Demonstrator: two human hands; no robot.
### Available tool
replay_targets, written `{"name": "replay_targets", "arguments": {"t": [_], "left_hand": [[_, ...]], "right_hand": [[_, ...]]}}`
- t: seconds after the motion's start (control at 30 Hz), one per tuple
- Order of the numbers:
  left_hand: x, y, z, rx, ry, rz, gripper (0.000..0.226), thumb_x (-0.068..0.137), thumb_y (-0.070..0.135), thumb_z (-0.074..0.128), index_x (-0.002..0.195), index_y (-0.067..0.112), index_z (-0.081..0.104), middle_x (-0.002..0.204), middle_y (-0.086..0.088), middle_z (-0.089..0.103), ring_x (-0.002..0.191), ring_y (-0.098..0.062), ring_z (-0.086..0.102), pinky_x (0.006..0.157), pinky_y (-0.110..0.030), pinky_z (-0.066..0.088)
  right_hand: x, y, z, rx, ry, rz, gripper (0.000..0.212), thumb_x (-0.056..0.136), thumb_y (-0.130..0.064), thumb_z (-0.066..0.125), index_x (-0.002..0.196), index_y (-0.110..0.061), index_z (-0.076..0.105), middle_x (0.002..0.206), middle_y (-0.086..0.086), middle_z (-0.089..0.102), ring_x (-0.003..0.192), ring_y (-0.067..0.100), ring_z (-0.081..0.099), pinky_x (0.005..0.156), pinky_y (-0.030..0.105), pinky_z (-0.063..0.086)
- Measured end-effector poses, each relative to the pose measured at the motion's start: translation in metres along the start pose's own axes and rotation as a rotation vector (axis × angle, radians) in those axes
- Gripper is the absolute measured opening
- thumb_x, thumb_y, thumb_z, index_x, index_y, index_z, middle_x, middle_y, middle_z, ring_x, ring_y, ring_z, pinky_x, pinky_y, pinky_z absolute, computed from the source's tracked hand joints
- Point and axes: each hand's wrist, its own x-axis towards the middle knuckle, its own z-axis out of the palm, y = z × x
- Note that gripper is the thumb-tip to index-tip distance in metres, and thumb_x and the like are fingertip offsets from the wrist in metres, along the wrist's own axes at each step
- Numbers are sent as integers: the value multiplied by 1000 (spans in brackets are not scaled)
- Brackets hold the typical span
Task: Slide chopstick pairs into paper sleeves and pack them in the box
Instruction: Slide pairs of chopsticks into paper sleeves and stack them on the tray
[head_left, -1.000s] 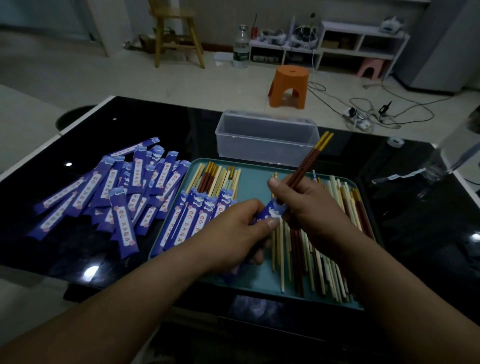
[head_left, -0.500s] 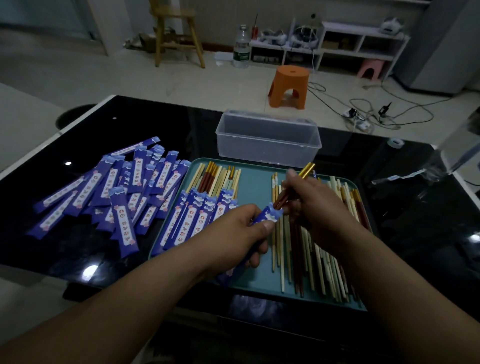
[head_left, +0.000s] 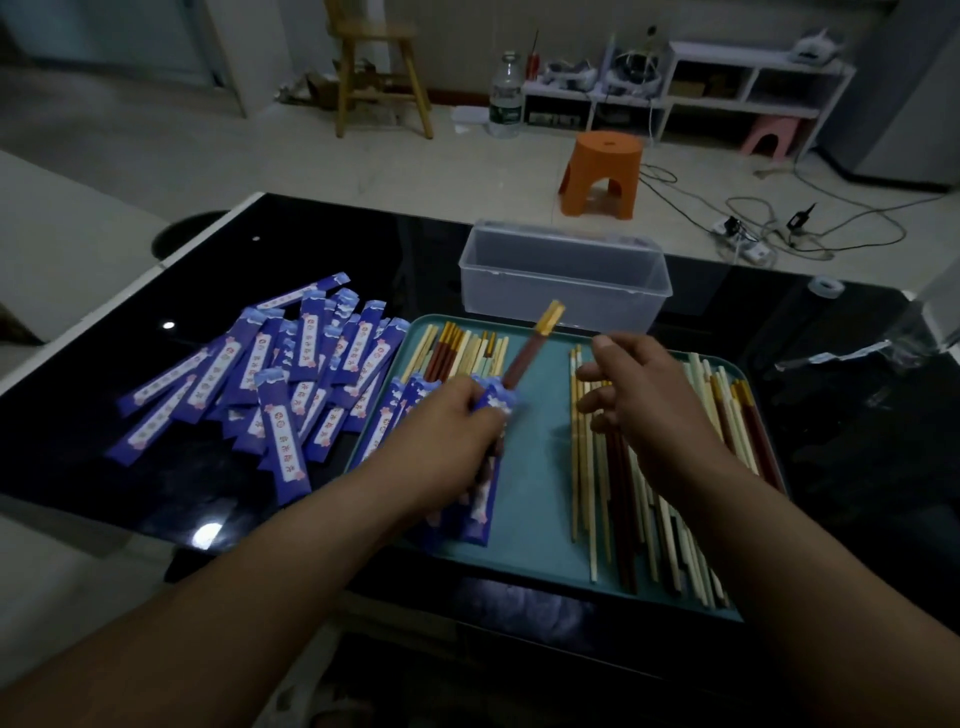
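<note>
Loose sleeves (head_left: 249, 384) piled on the black table (head_left: 322, 244), left of the tray (head_left: 540, 499). Sleeved pairs (head_left: 397, 410) lie in the tray's left part. Left hand (head_left: 447, 431) over them, grip wrapped round a sleeve (head_left: 485, 499); a red pair (head_left: 524, 358) with gold tops sticks out of its far end, tilted up. Clear box (head_left: 561, 280) stands just behind the tray. Right hand (head_left: 644, 395) apart from the pair, grip wide, fingers loose, holding nothing, above bare chopsticks (head_left: 639, 519).
</note>
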Motion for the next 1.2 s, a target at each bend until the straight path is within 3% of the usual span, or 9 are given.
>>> {"name": "replay_targets", "arguments": {"t": [0.1,0.2,0.3,0.43,0.57,0.7,0.93,1.0,1.2], "left_hand": [[8,-9,-31,162,221,-29,21,107,35,52,95,20,60,85,-5,65,73,-20,61,60,-32,40],[21,-27,-56,245,307,-79,19,108,31,51,101,16,62,87,-9,62,69,-19,53,58,-31,37],[31,-42,-64,281,322,-129,16,108,28,52,108,15,62,85,-7,58,65,-19,49,56,-31,36],[35,-50,-62,349,339,-137,10,107,28,53,114,24,57,96,3,60,80,-18,60,61,-32,43],[37,-54,-63,366,340,-102,20,106,19,52,125,22,58,94,-1,63,72,-19,59,57,-31,41],[37,-56,-63,430,366,-41,25,105,11,52,125,21,60,94,0,62,61,-14,52,51,-28,35],[40,-59,-65,475,413,4,19,106,15,51,121,20,61,112,-9,64,65,-17,57,54,-29,37],[41,-61,-69,516,432,16,20,106,17,51,123,20,61,119,-9,60,73,-17,59,58,-30,40],[47,-74,-87,760,471,18,29,104,24,56,131,13,59,131,-13,52,109,-33,57,91,-49,52]], "right_hand": [[-1,4,8,-57,-38,11,26,108,-39,51,120,-19,61,102,5,72,73,17,67,60,32,48],[-3,7,14,-93,-67,4,24,107,-41,51,116,-22,62,100,5,73,75,18,68,61,33,48],[-6,6,19,-122,-90,-6,21,107,-41,51,114,-25,63,99,5,74,78,20,70,64,35,50],[-10,3,24,-158,-121,-1,20,108,-39,49,113,-24,62,99,5,73,81,21,70,67,35,52],[-11,3,26,-169,-126,4,22,109,-39,49,113,-22,62,99,5,73,81,21,69,67,35,52],[-12,3,27,-194,-141,9,23,108,-40,49,113,-22,63,99,4,73,84,22,70,68,34,53],[-16,3,27,-228,-155,2,25,108,-41,48,113,-22,63,100,3,72,86,22,71,69,34,54],[-16,3,27,-228,-157,5,25,108,-41,48,113,-21,63,100,3,72,86,22,71,70,34,54],[-16,2,33,-226,-171,21,25,108,-40,48,113,-20,63,100,4,72,85,21,70,67,33,52]]}}
